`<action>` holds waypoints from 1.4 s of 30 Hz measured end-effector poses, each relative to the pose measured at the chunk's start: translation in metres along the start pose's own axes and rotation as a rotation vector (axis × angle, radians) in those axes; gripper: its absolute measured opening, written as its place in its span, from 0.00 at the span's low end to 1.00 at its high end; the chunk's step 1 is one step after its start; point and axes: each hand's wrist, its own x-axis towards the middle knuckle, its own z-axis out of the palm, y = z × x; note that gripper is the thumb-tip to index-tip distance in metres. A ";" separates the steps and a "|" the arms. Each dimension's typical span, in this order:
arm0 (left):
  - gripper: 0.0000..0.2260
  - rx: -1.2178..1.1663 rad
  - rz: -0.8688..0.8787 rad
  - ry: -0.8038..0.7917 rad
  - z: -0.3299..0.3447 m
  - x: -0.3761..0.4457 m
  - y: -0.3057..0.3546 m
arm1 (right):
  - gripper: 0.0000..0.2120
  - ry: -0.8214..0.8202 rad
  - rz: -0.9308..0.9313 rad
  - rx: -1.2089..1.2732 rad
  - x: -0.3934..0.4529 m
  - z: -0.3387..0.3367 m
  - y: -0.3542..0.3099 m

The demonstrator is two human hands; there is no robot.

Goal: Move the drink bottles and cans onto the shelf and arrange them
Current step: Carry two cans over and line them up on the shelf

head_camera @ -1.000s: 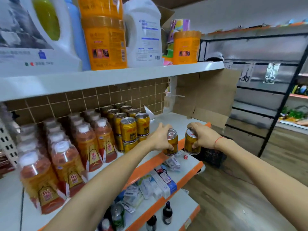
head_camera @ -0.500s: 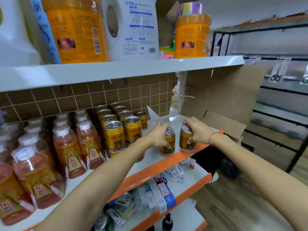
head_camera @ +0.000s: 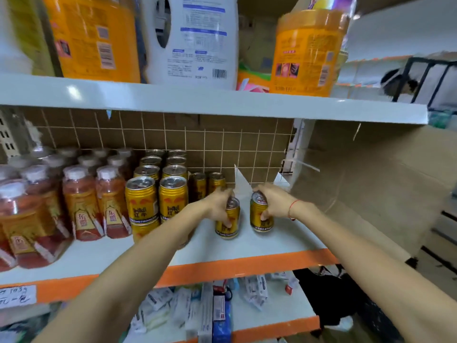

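Observation:
My left hand (head_camera: 218, 203) grips a gold drink can (head_camera: 228, 222) from above; the can stands on the white shelf (head_camera: 284, 237) with the orange front edge. Just to its right, my right hand (head_camera: 273, 200) grips a second gold can (head_camera: 261, 217), also upright on the shelf. Left of them stand rows of gold cans (head_camera: 158, 194), some stacked two high, with two darker cans (head_camera: 206, 184) behind. Further left are several orange drink bottles (head_camera: 81, 201) with white caps.
A brown tiled back wall (head_camera: 222, 144) and a cardboard panel (head_camera: 371, 174) on the right bound the shelf. The shelf above (head_camera: 222, 102) carries large detergent jugs and orange tubs. The lower shelf (head_camera: 279, 315) holds small boxes and packets.
Both hands have carried their cans further in over the shelf, and the cans now stand on the white surface. The camera has moved closer to the shelf.

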 end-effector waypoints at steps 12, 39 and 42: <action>0.41 0.046 -0.104 -0.033 0.005 0.012 -0.013 | 0.37 -0.064 -0.150 0.049 0.042 0.027 0.010; 0.32 0.292 -0.066 -0.034 -0.074 0.027 -0.010 | 0.36 -0.042 -0.160 0.078 0.074 0.010 0.005; 0.32 0.237 -0.096 -0.031 -0.093 0.033 -0.017 | 0.37 0.008 -0.151 0.111 0.089 -0.003 0.002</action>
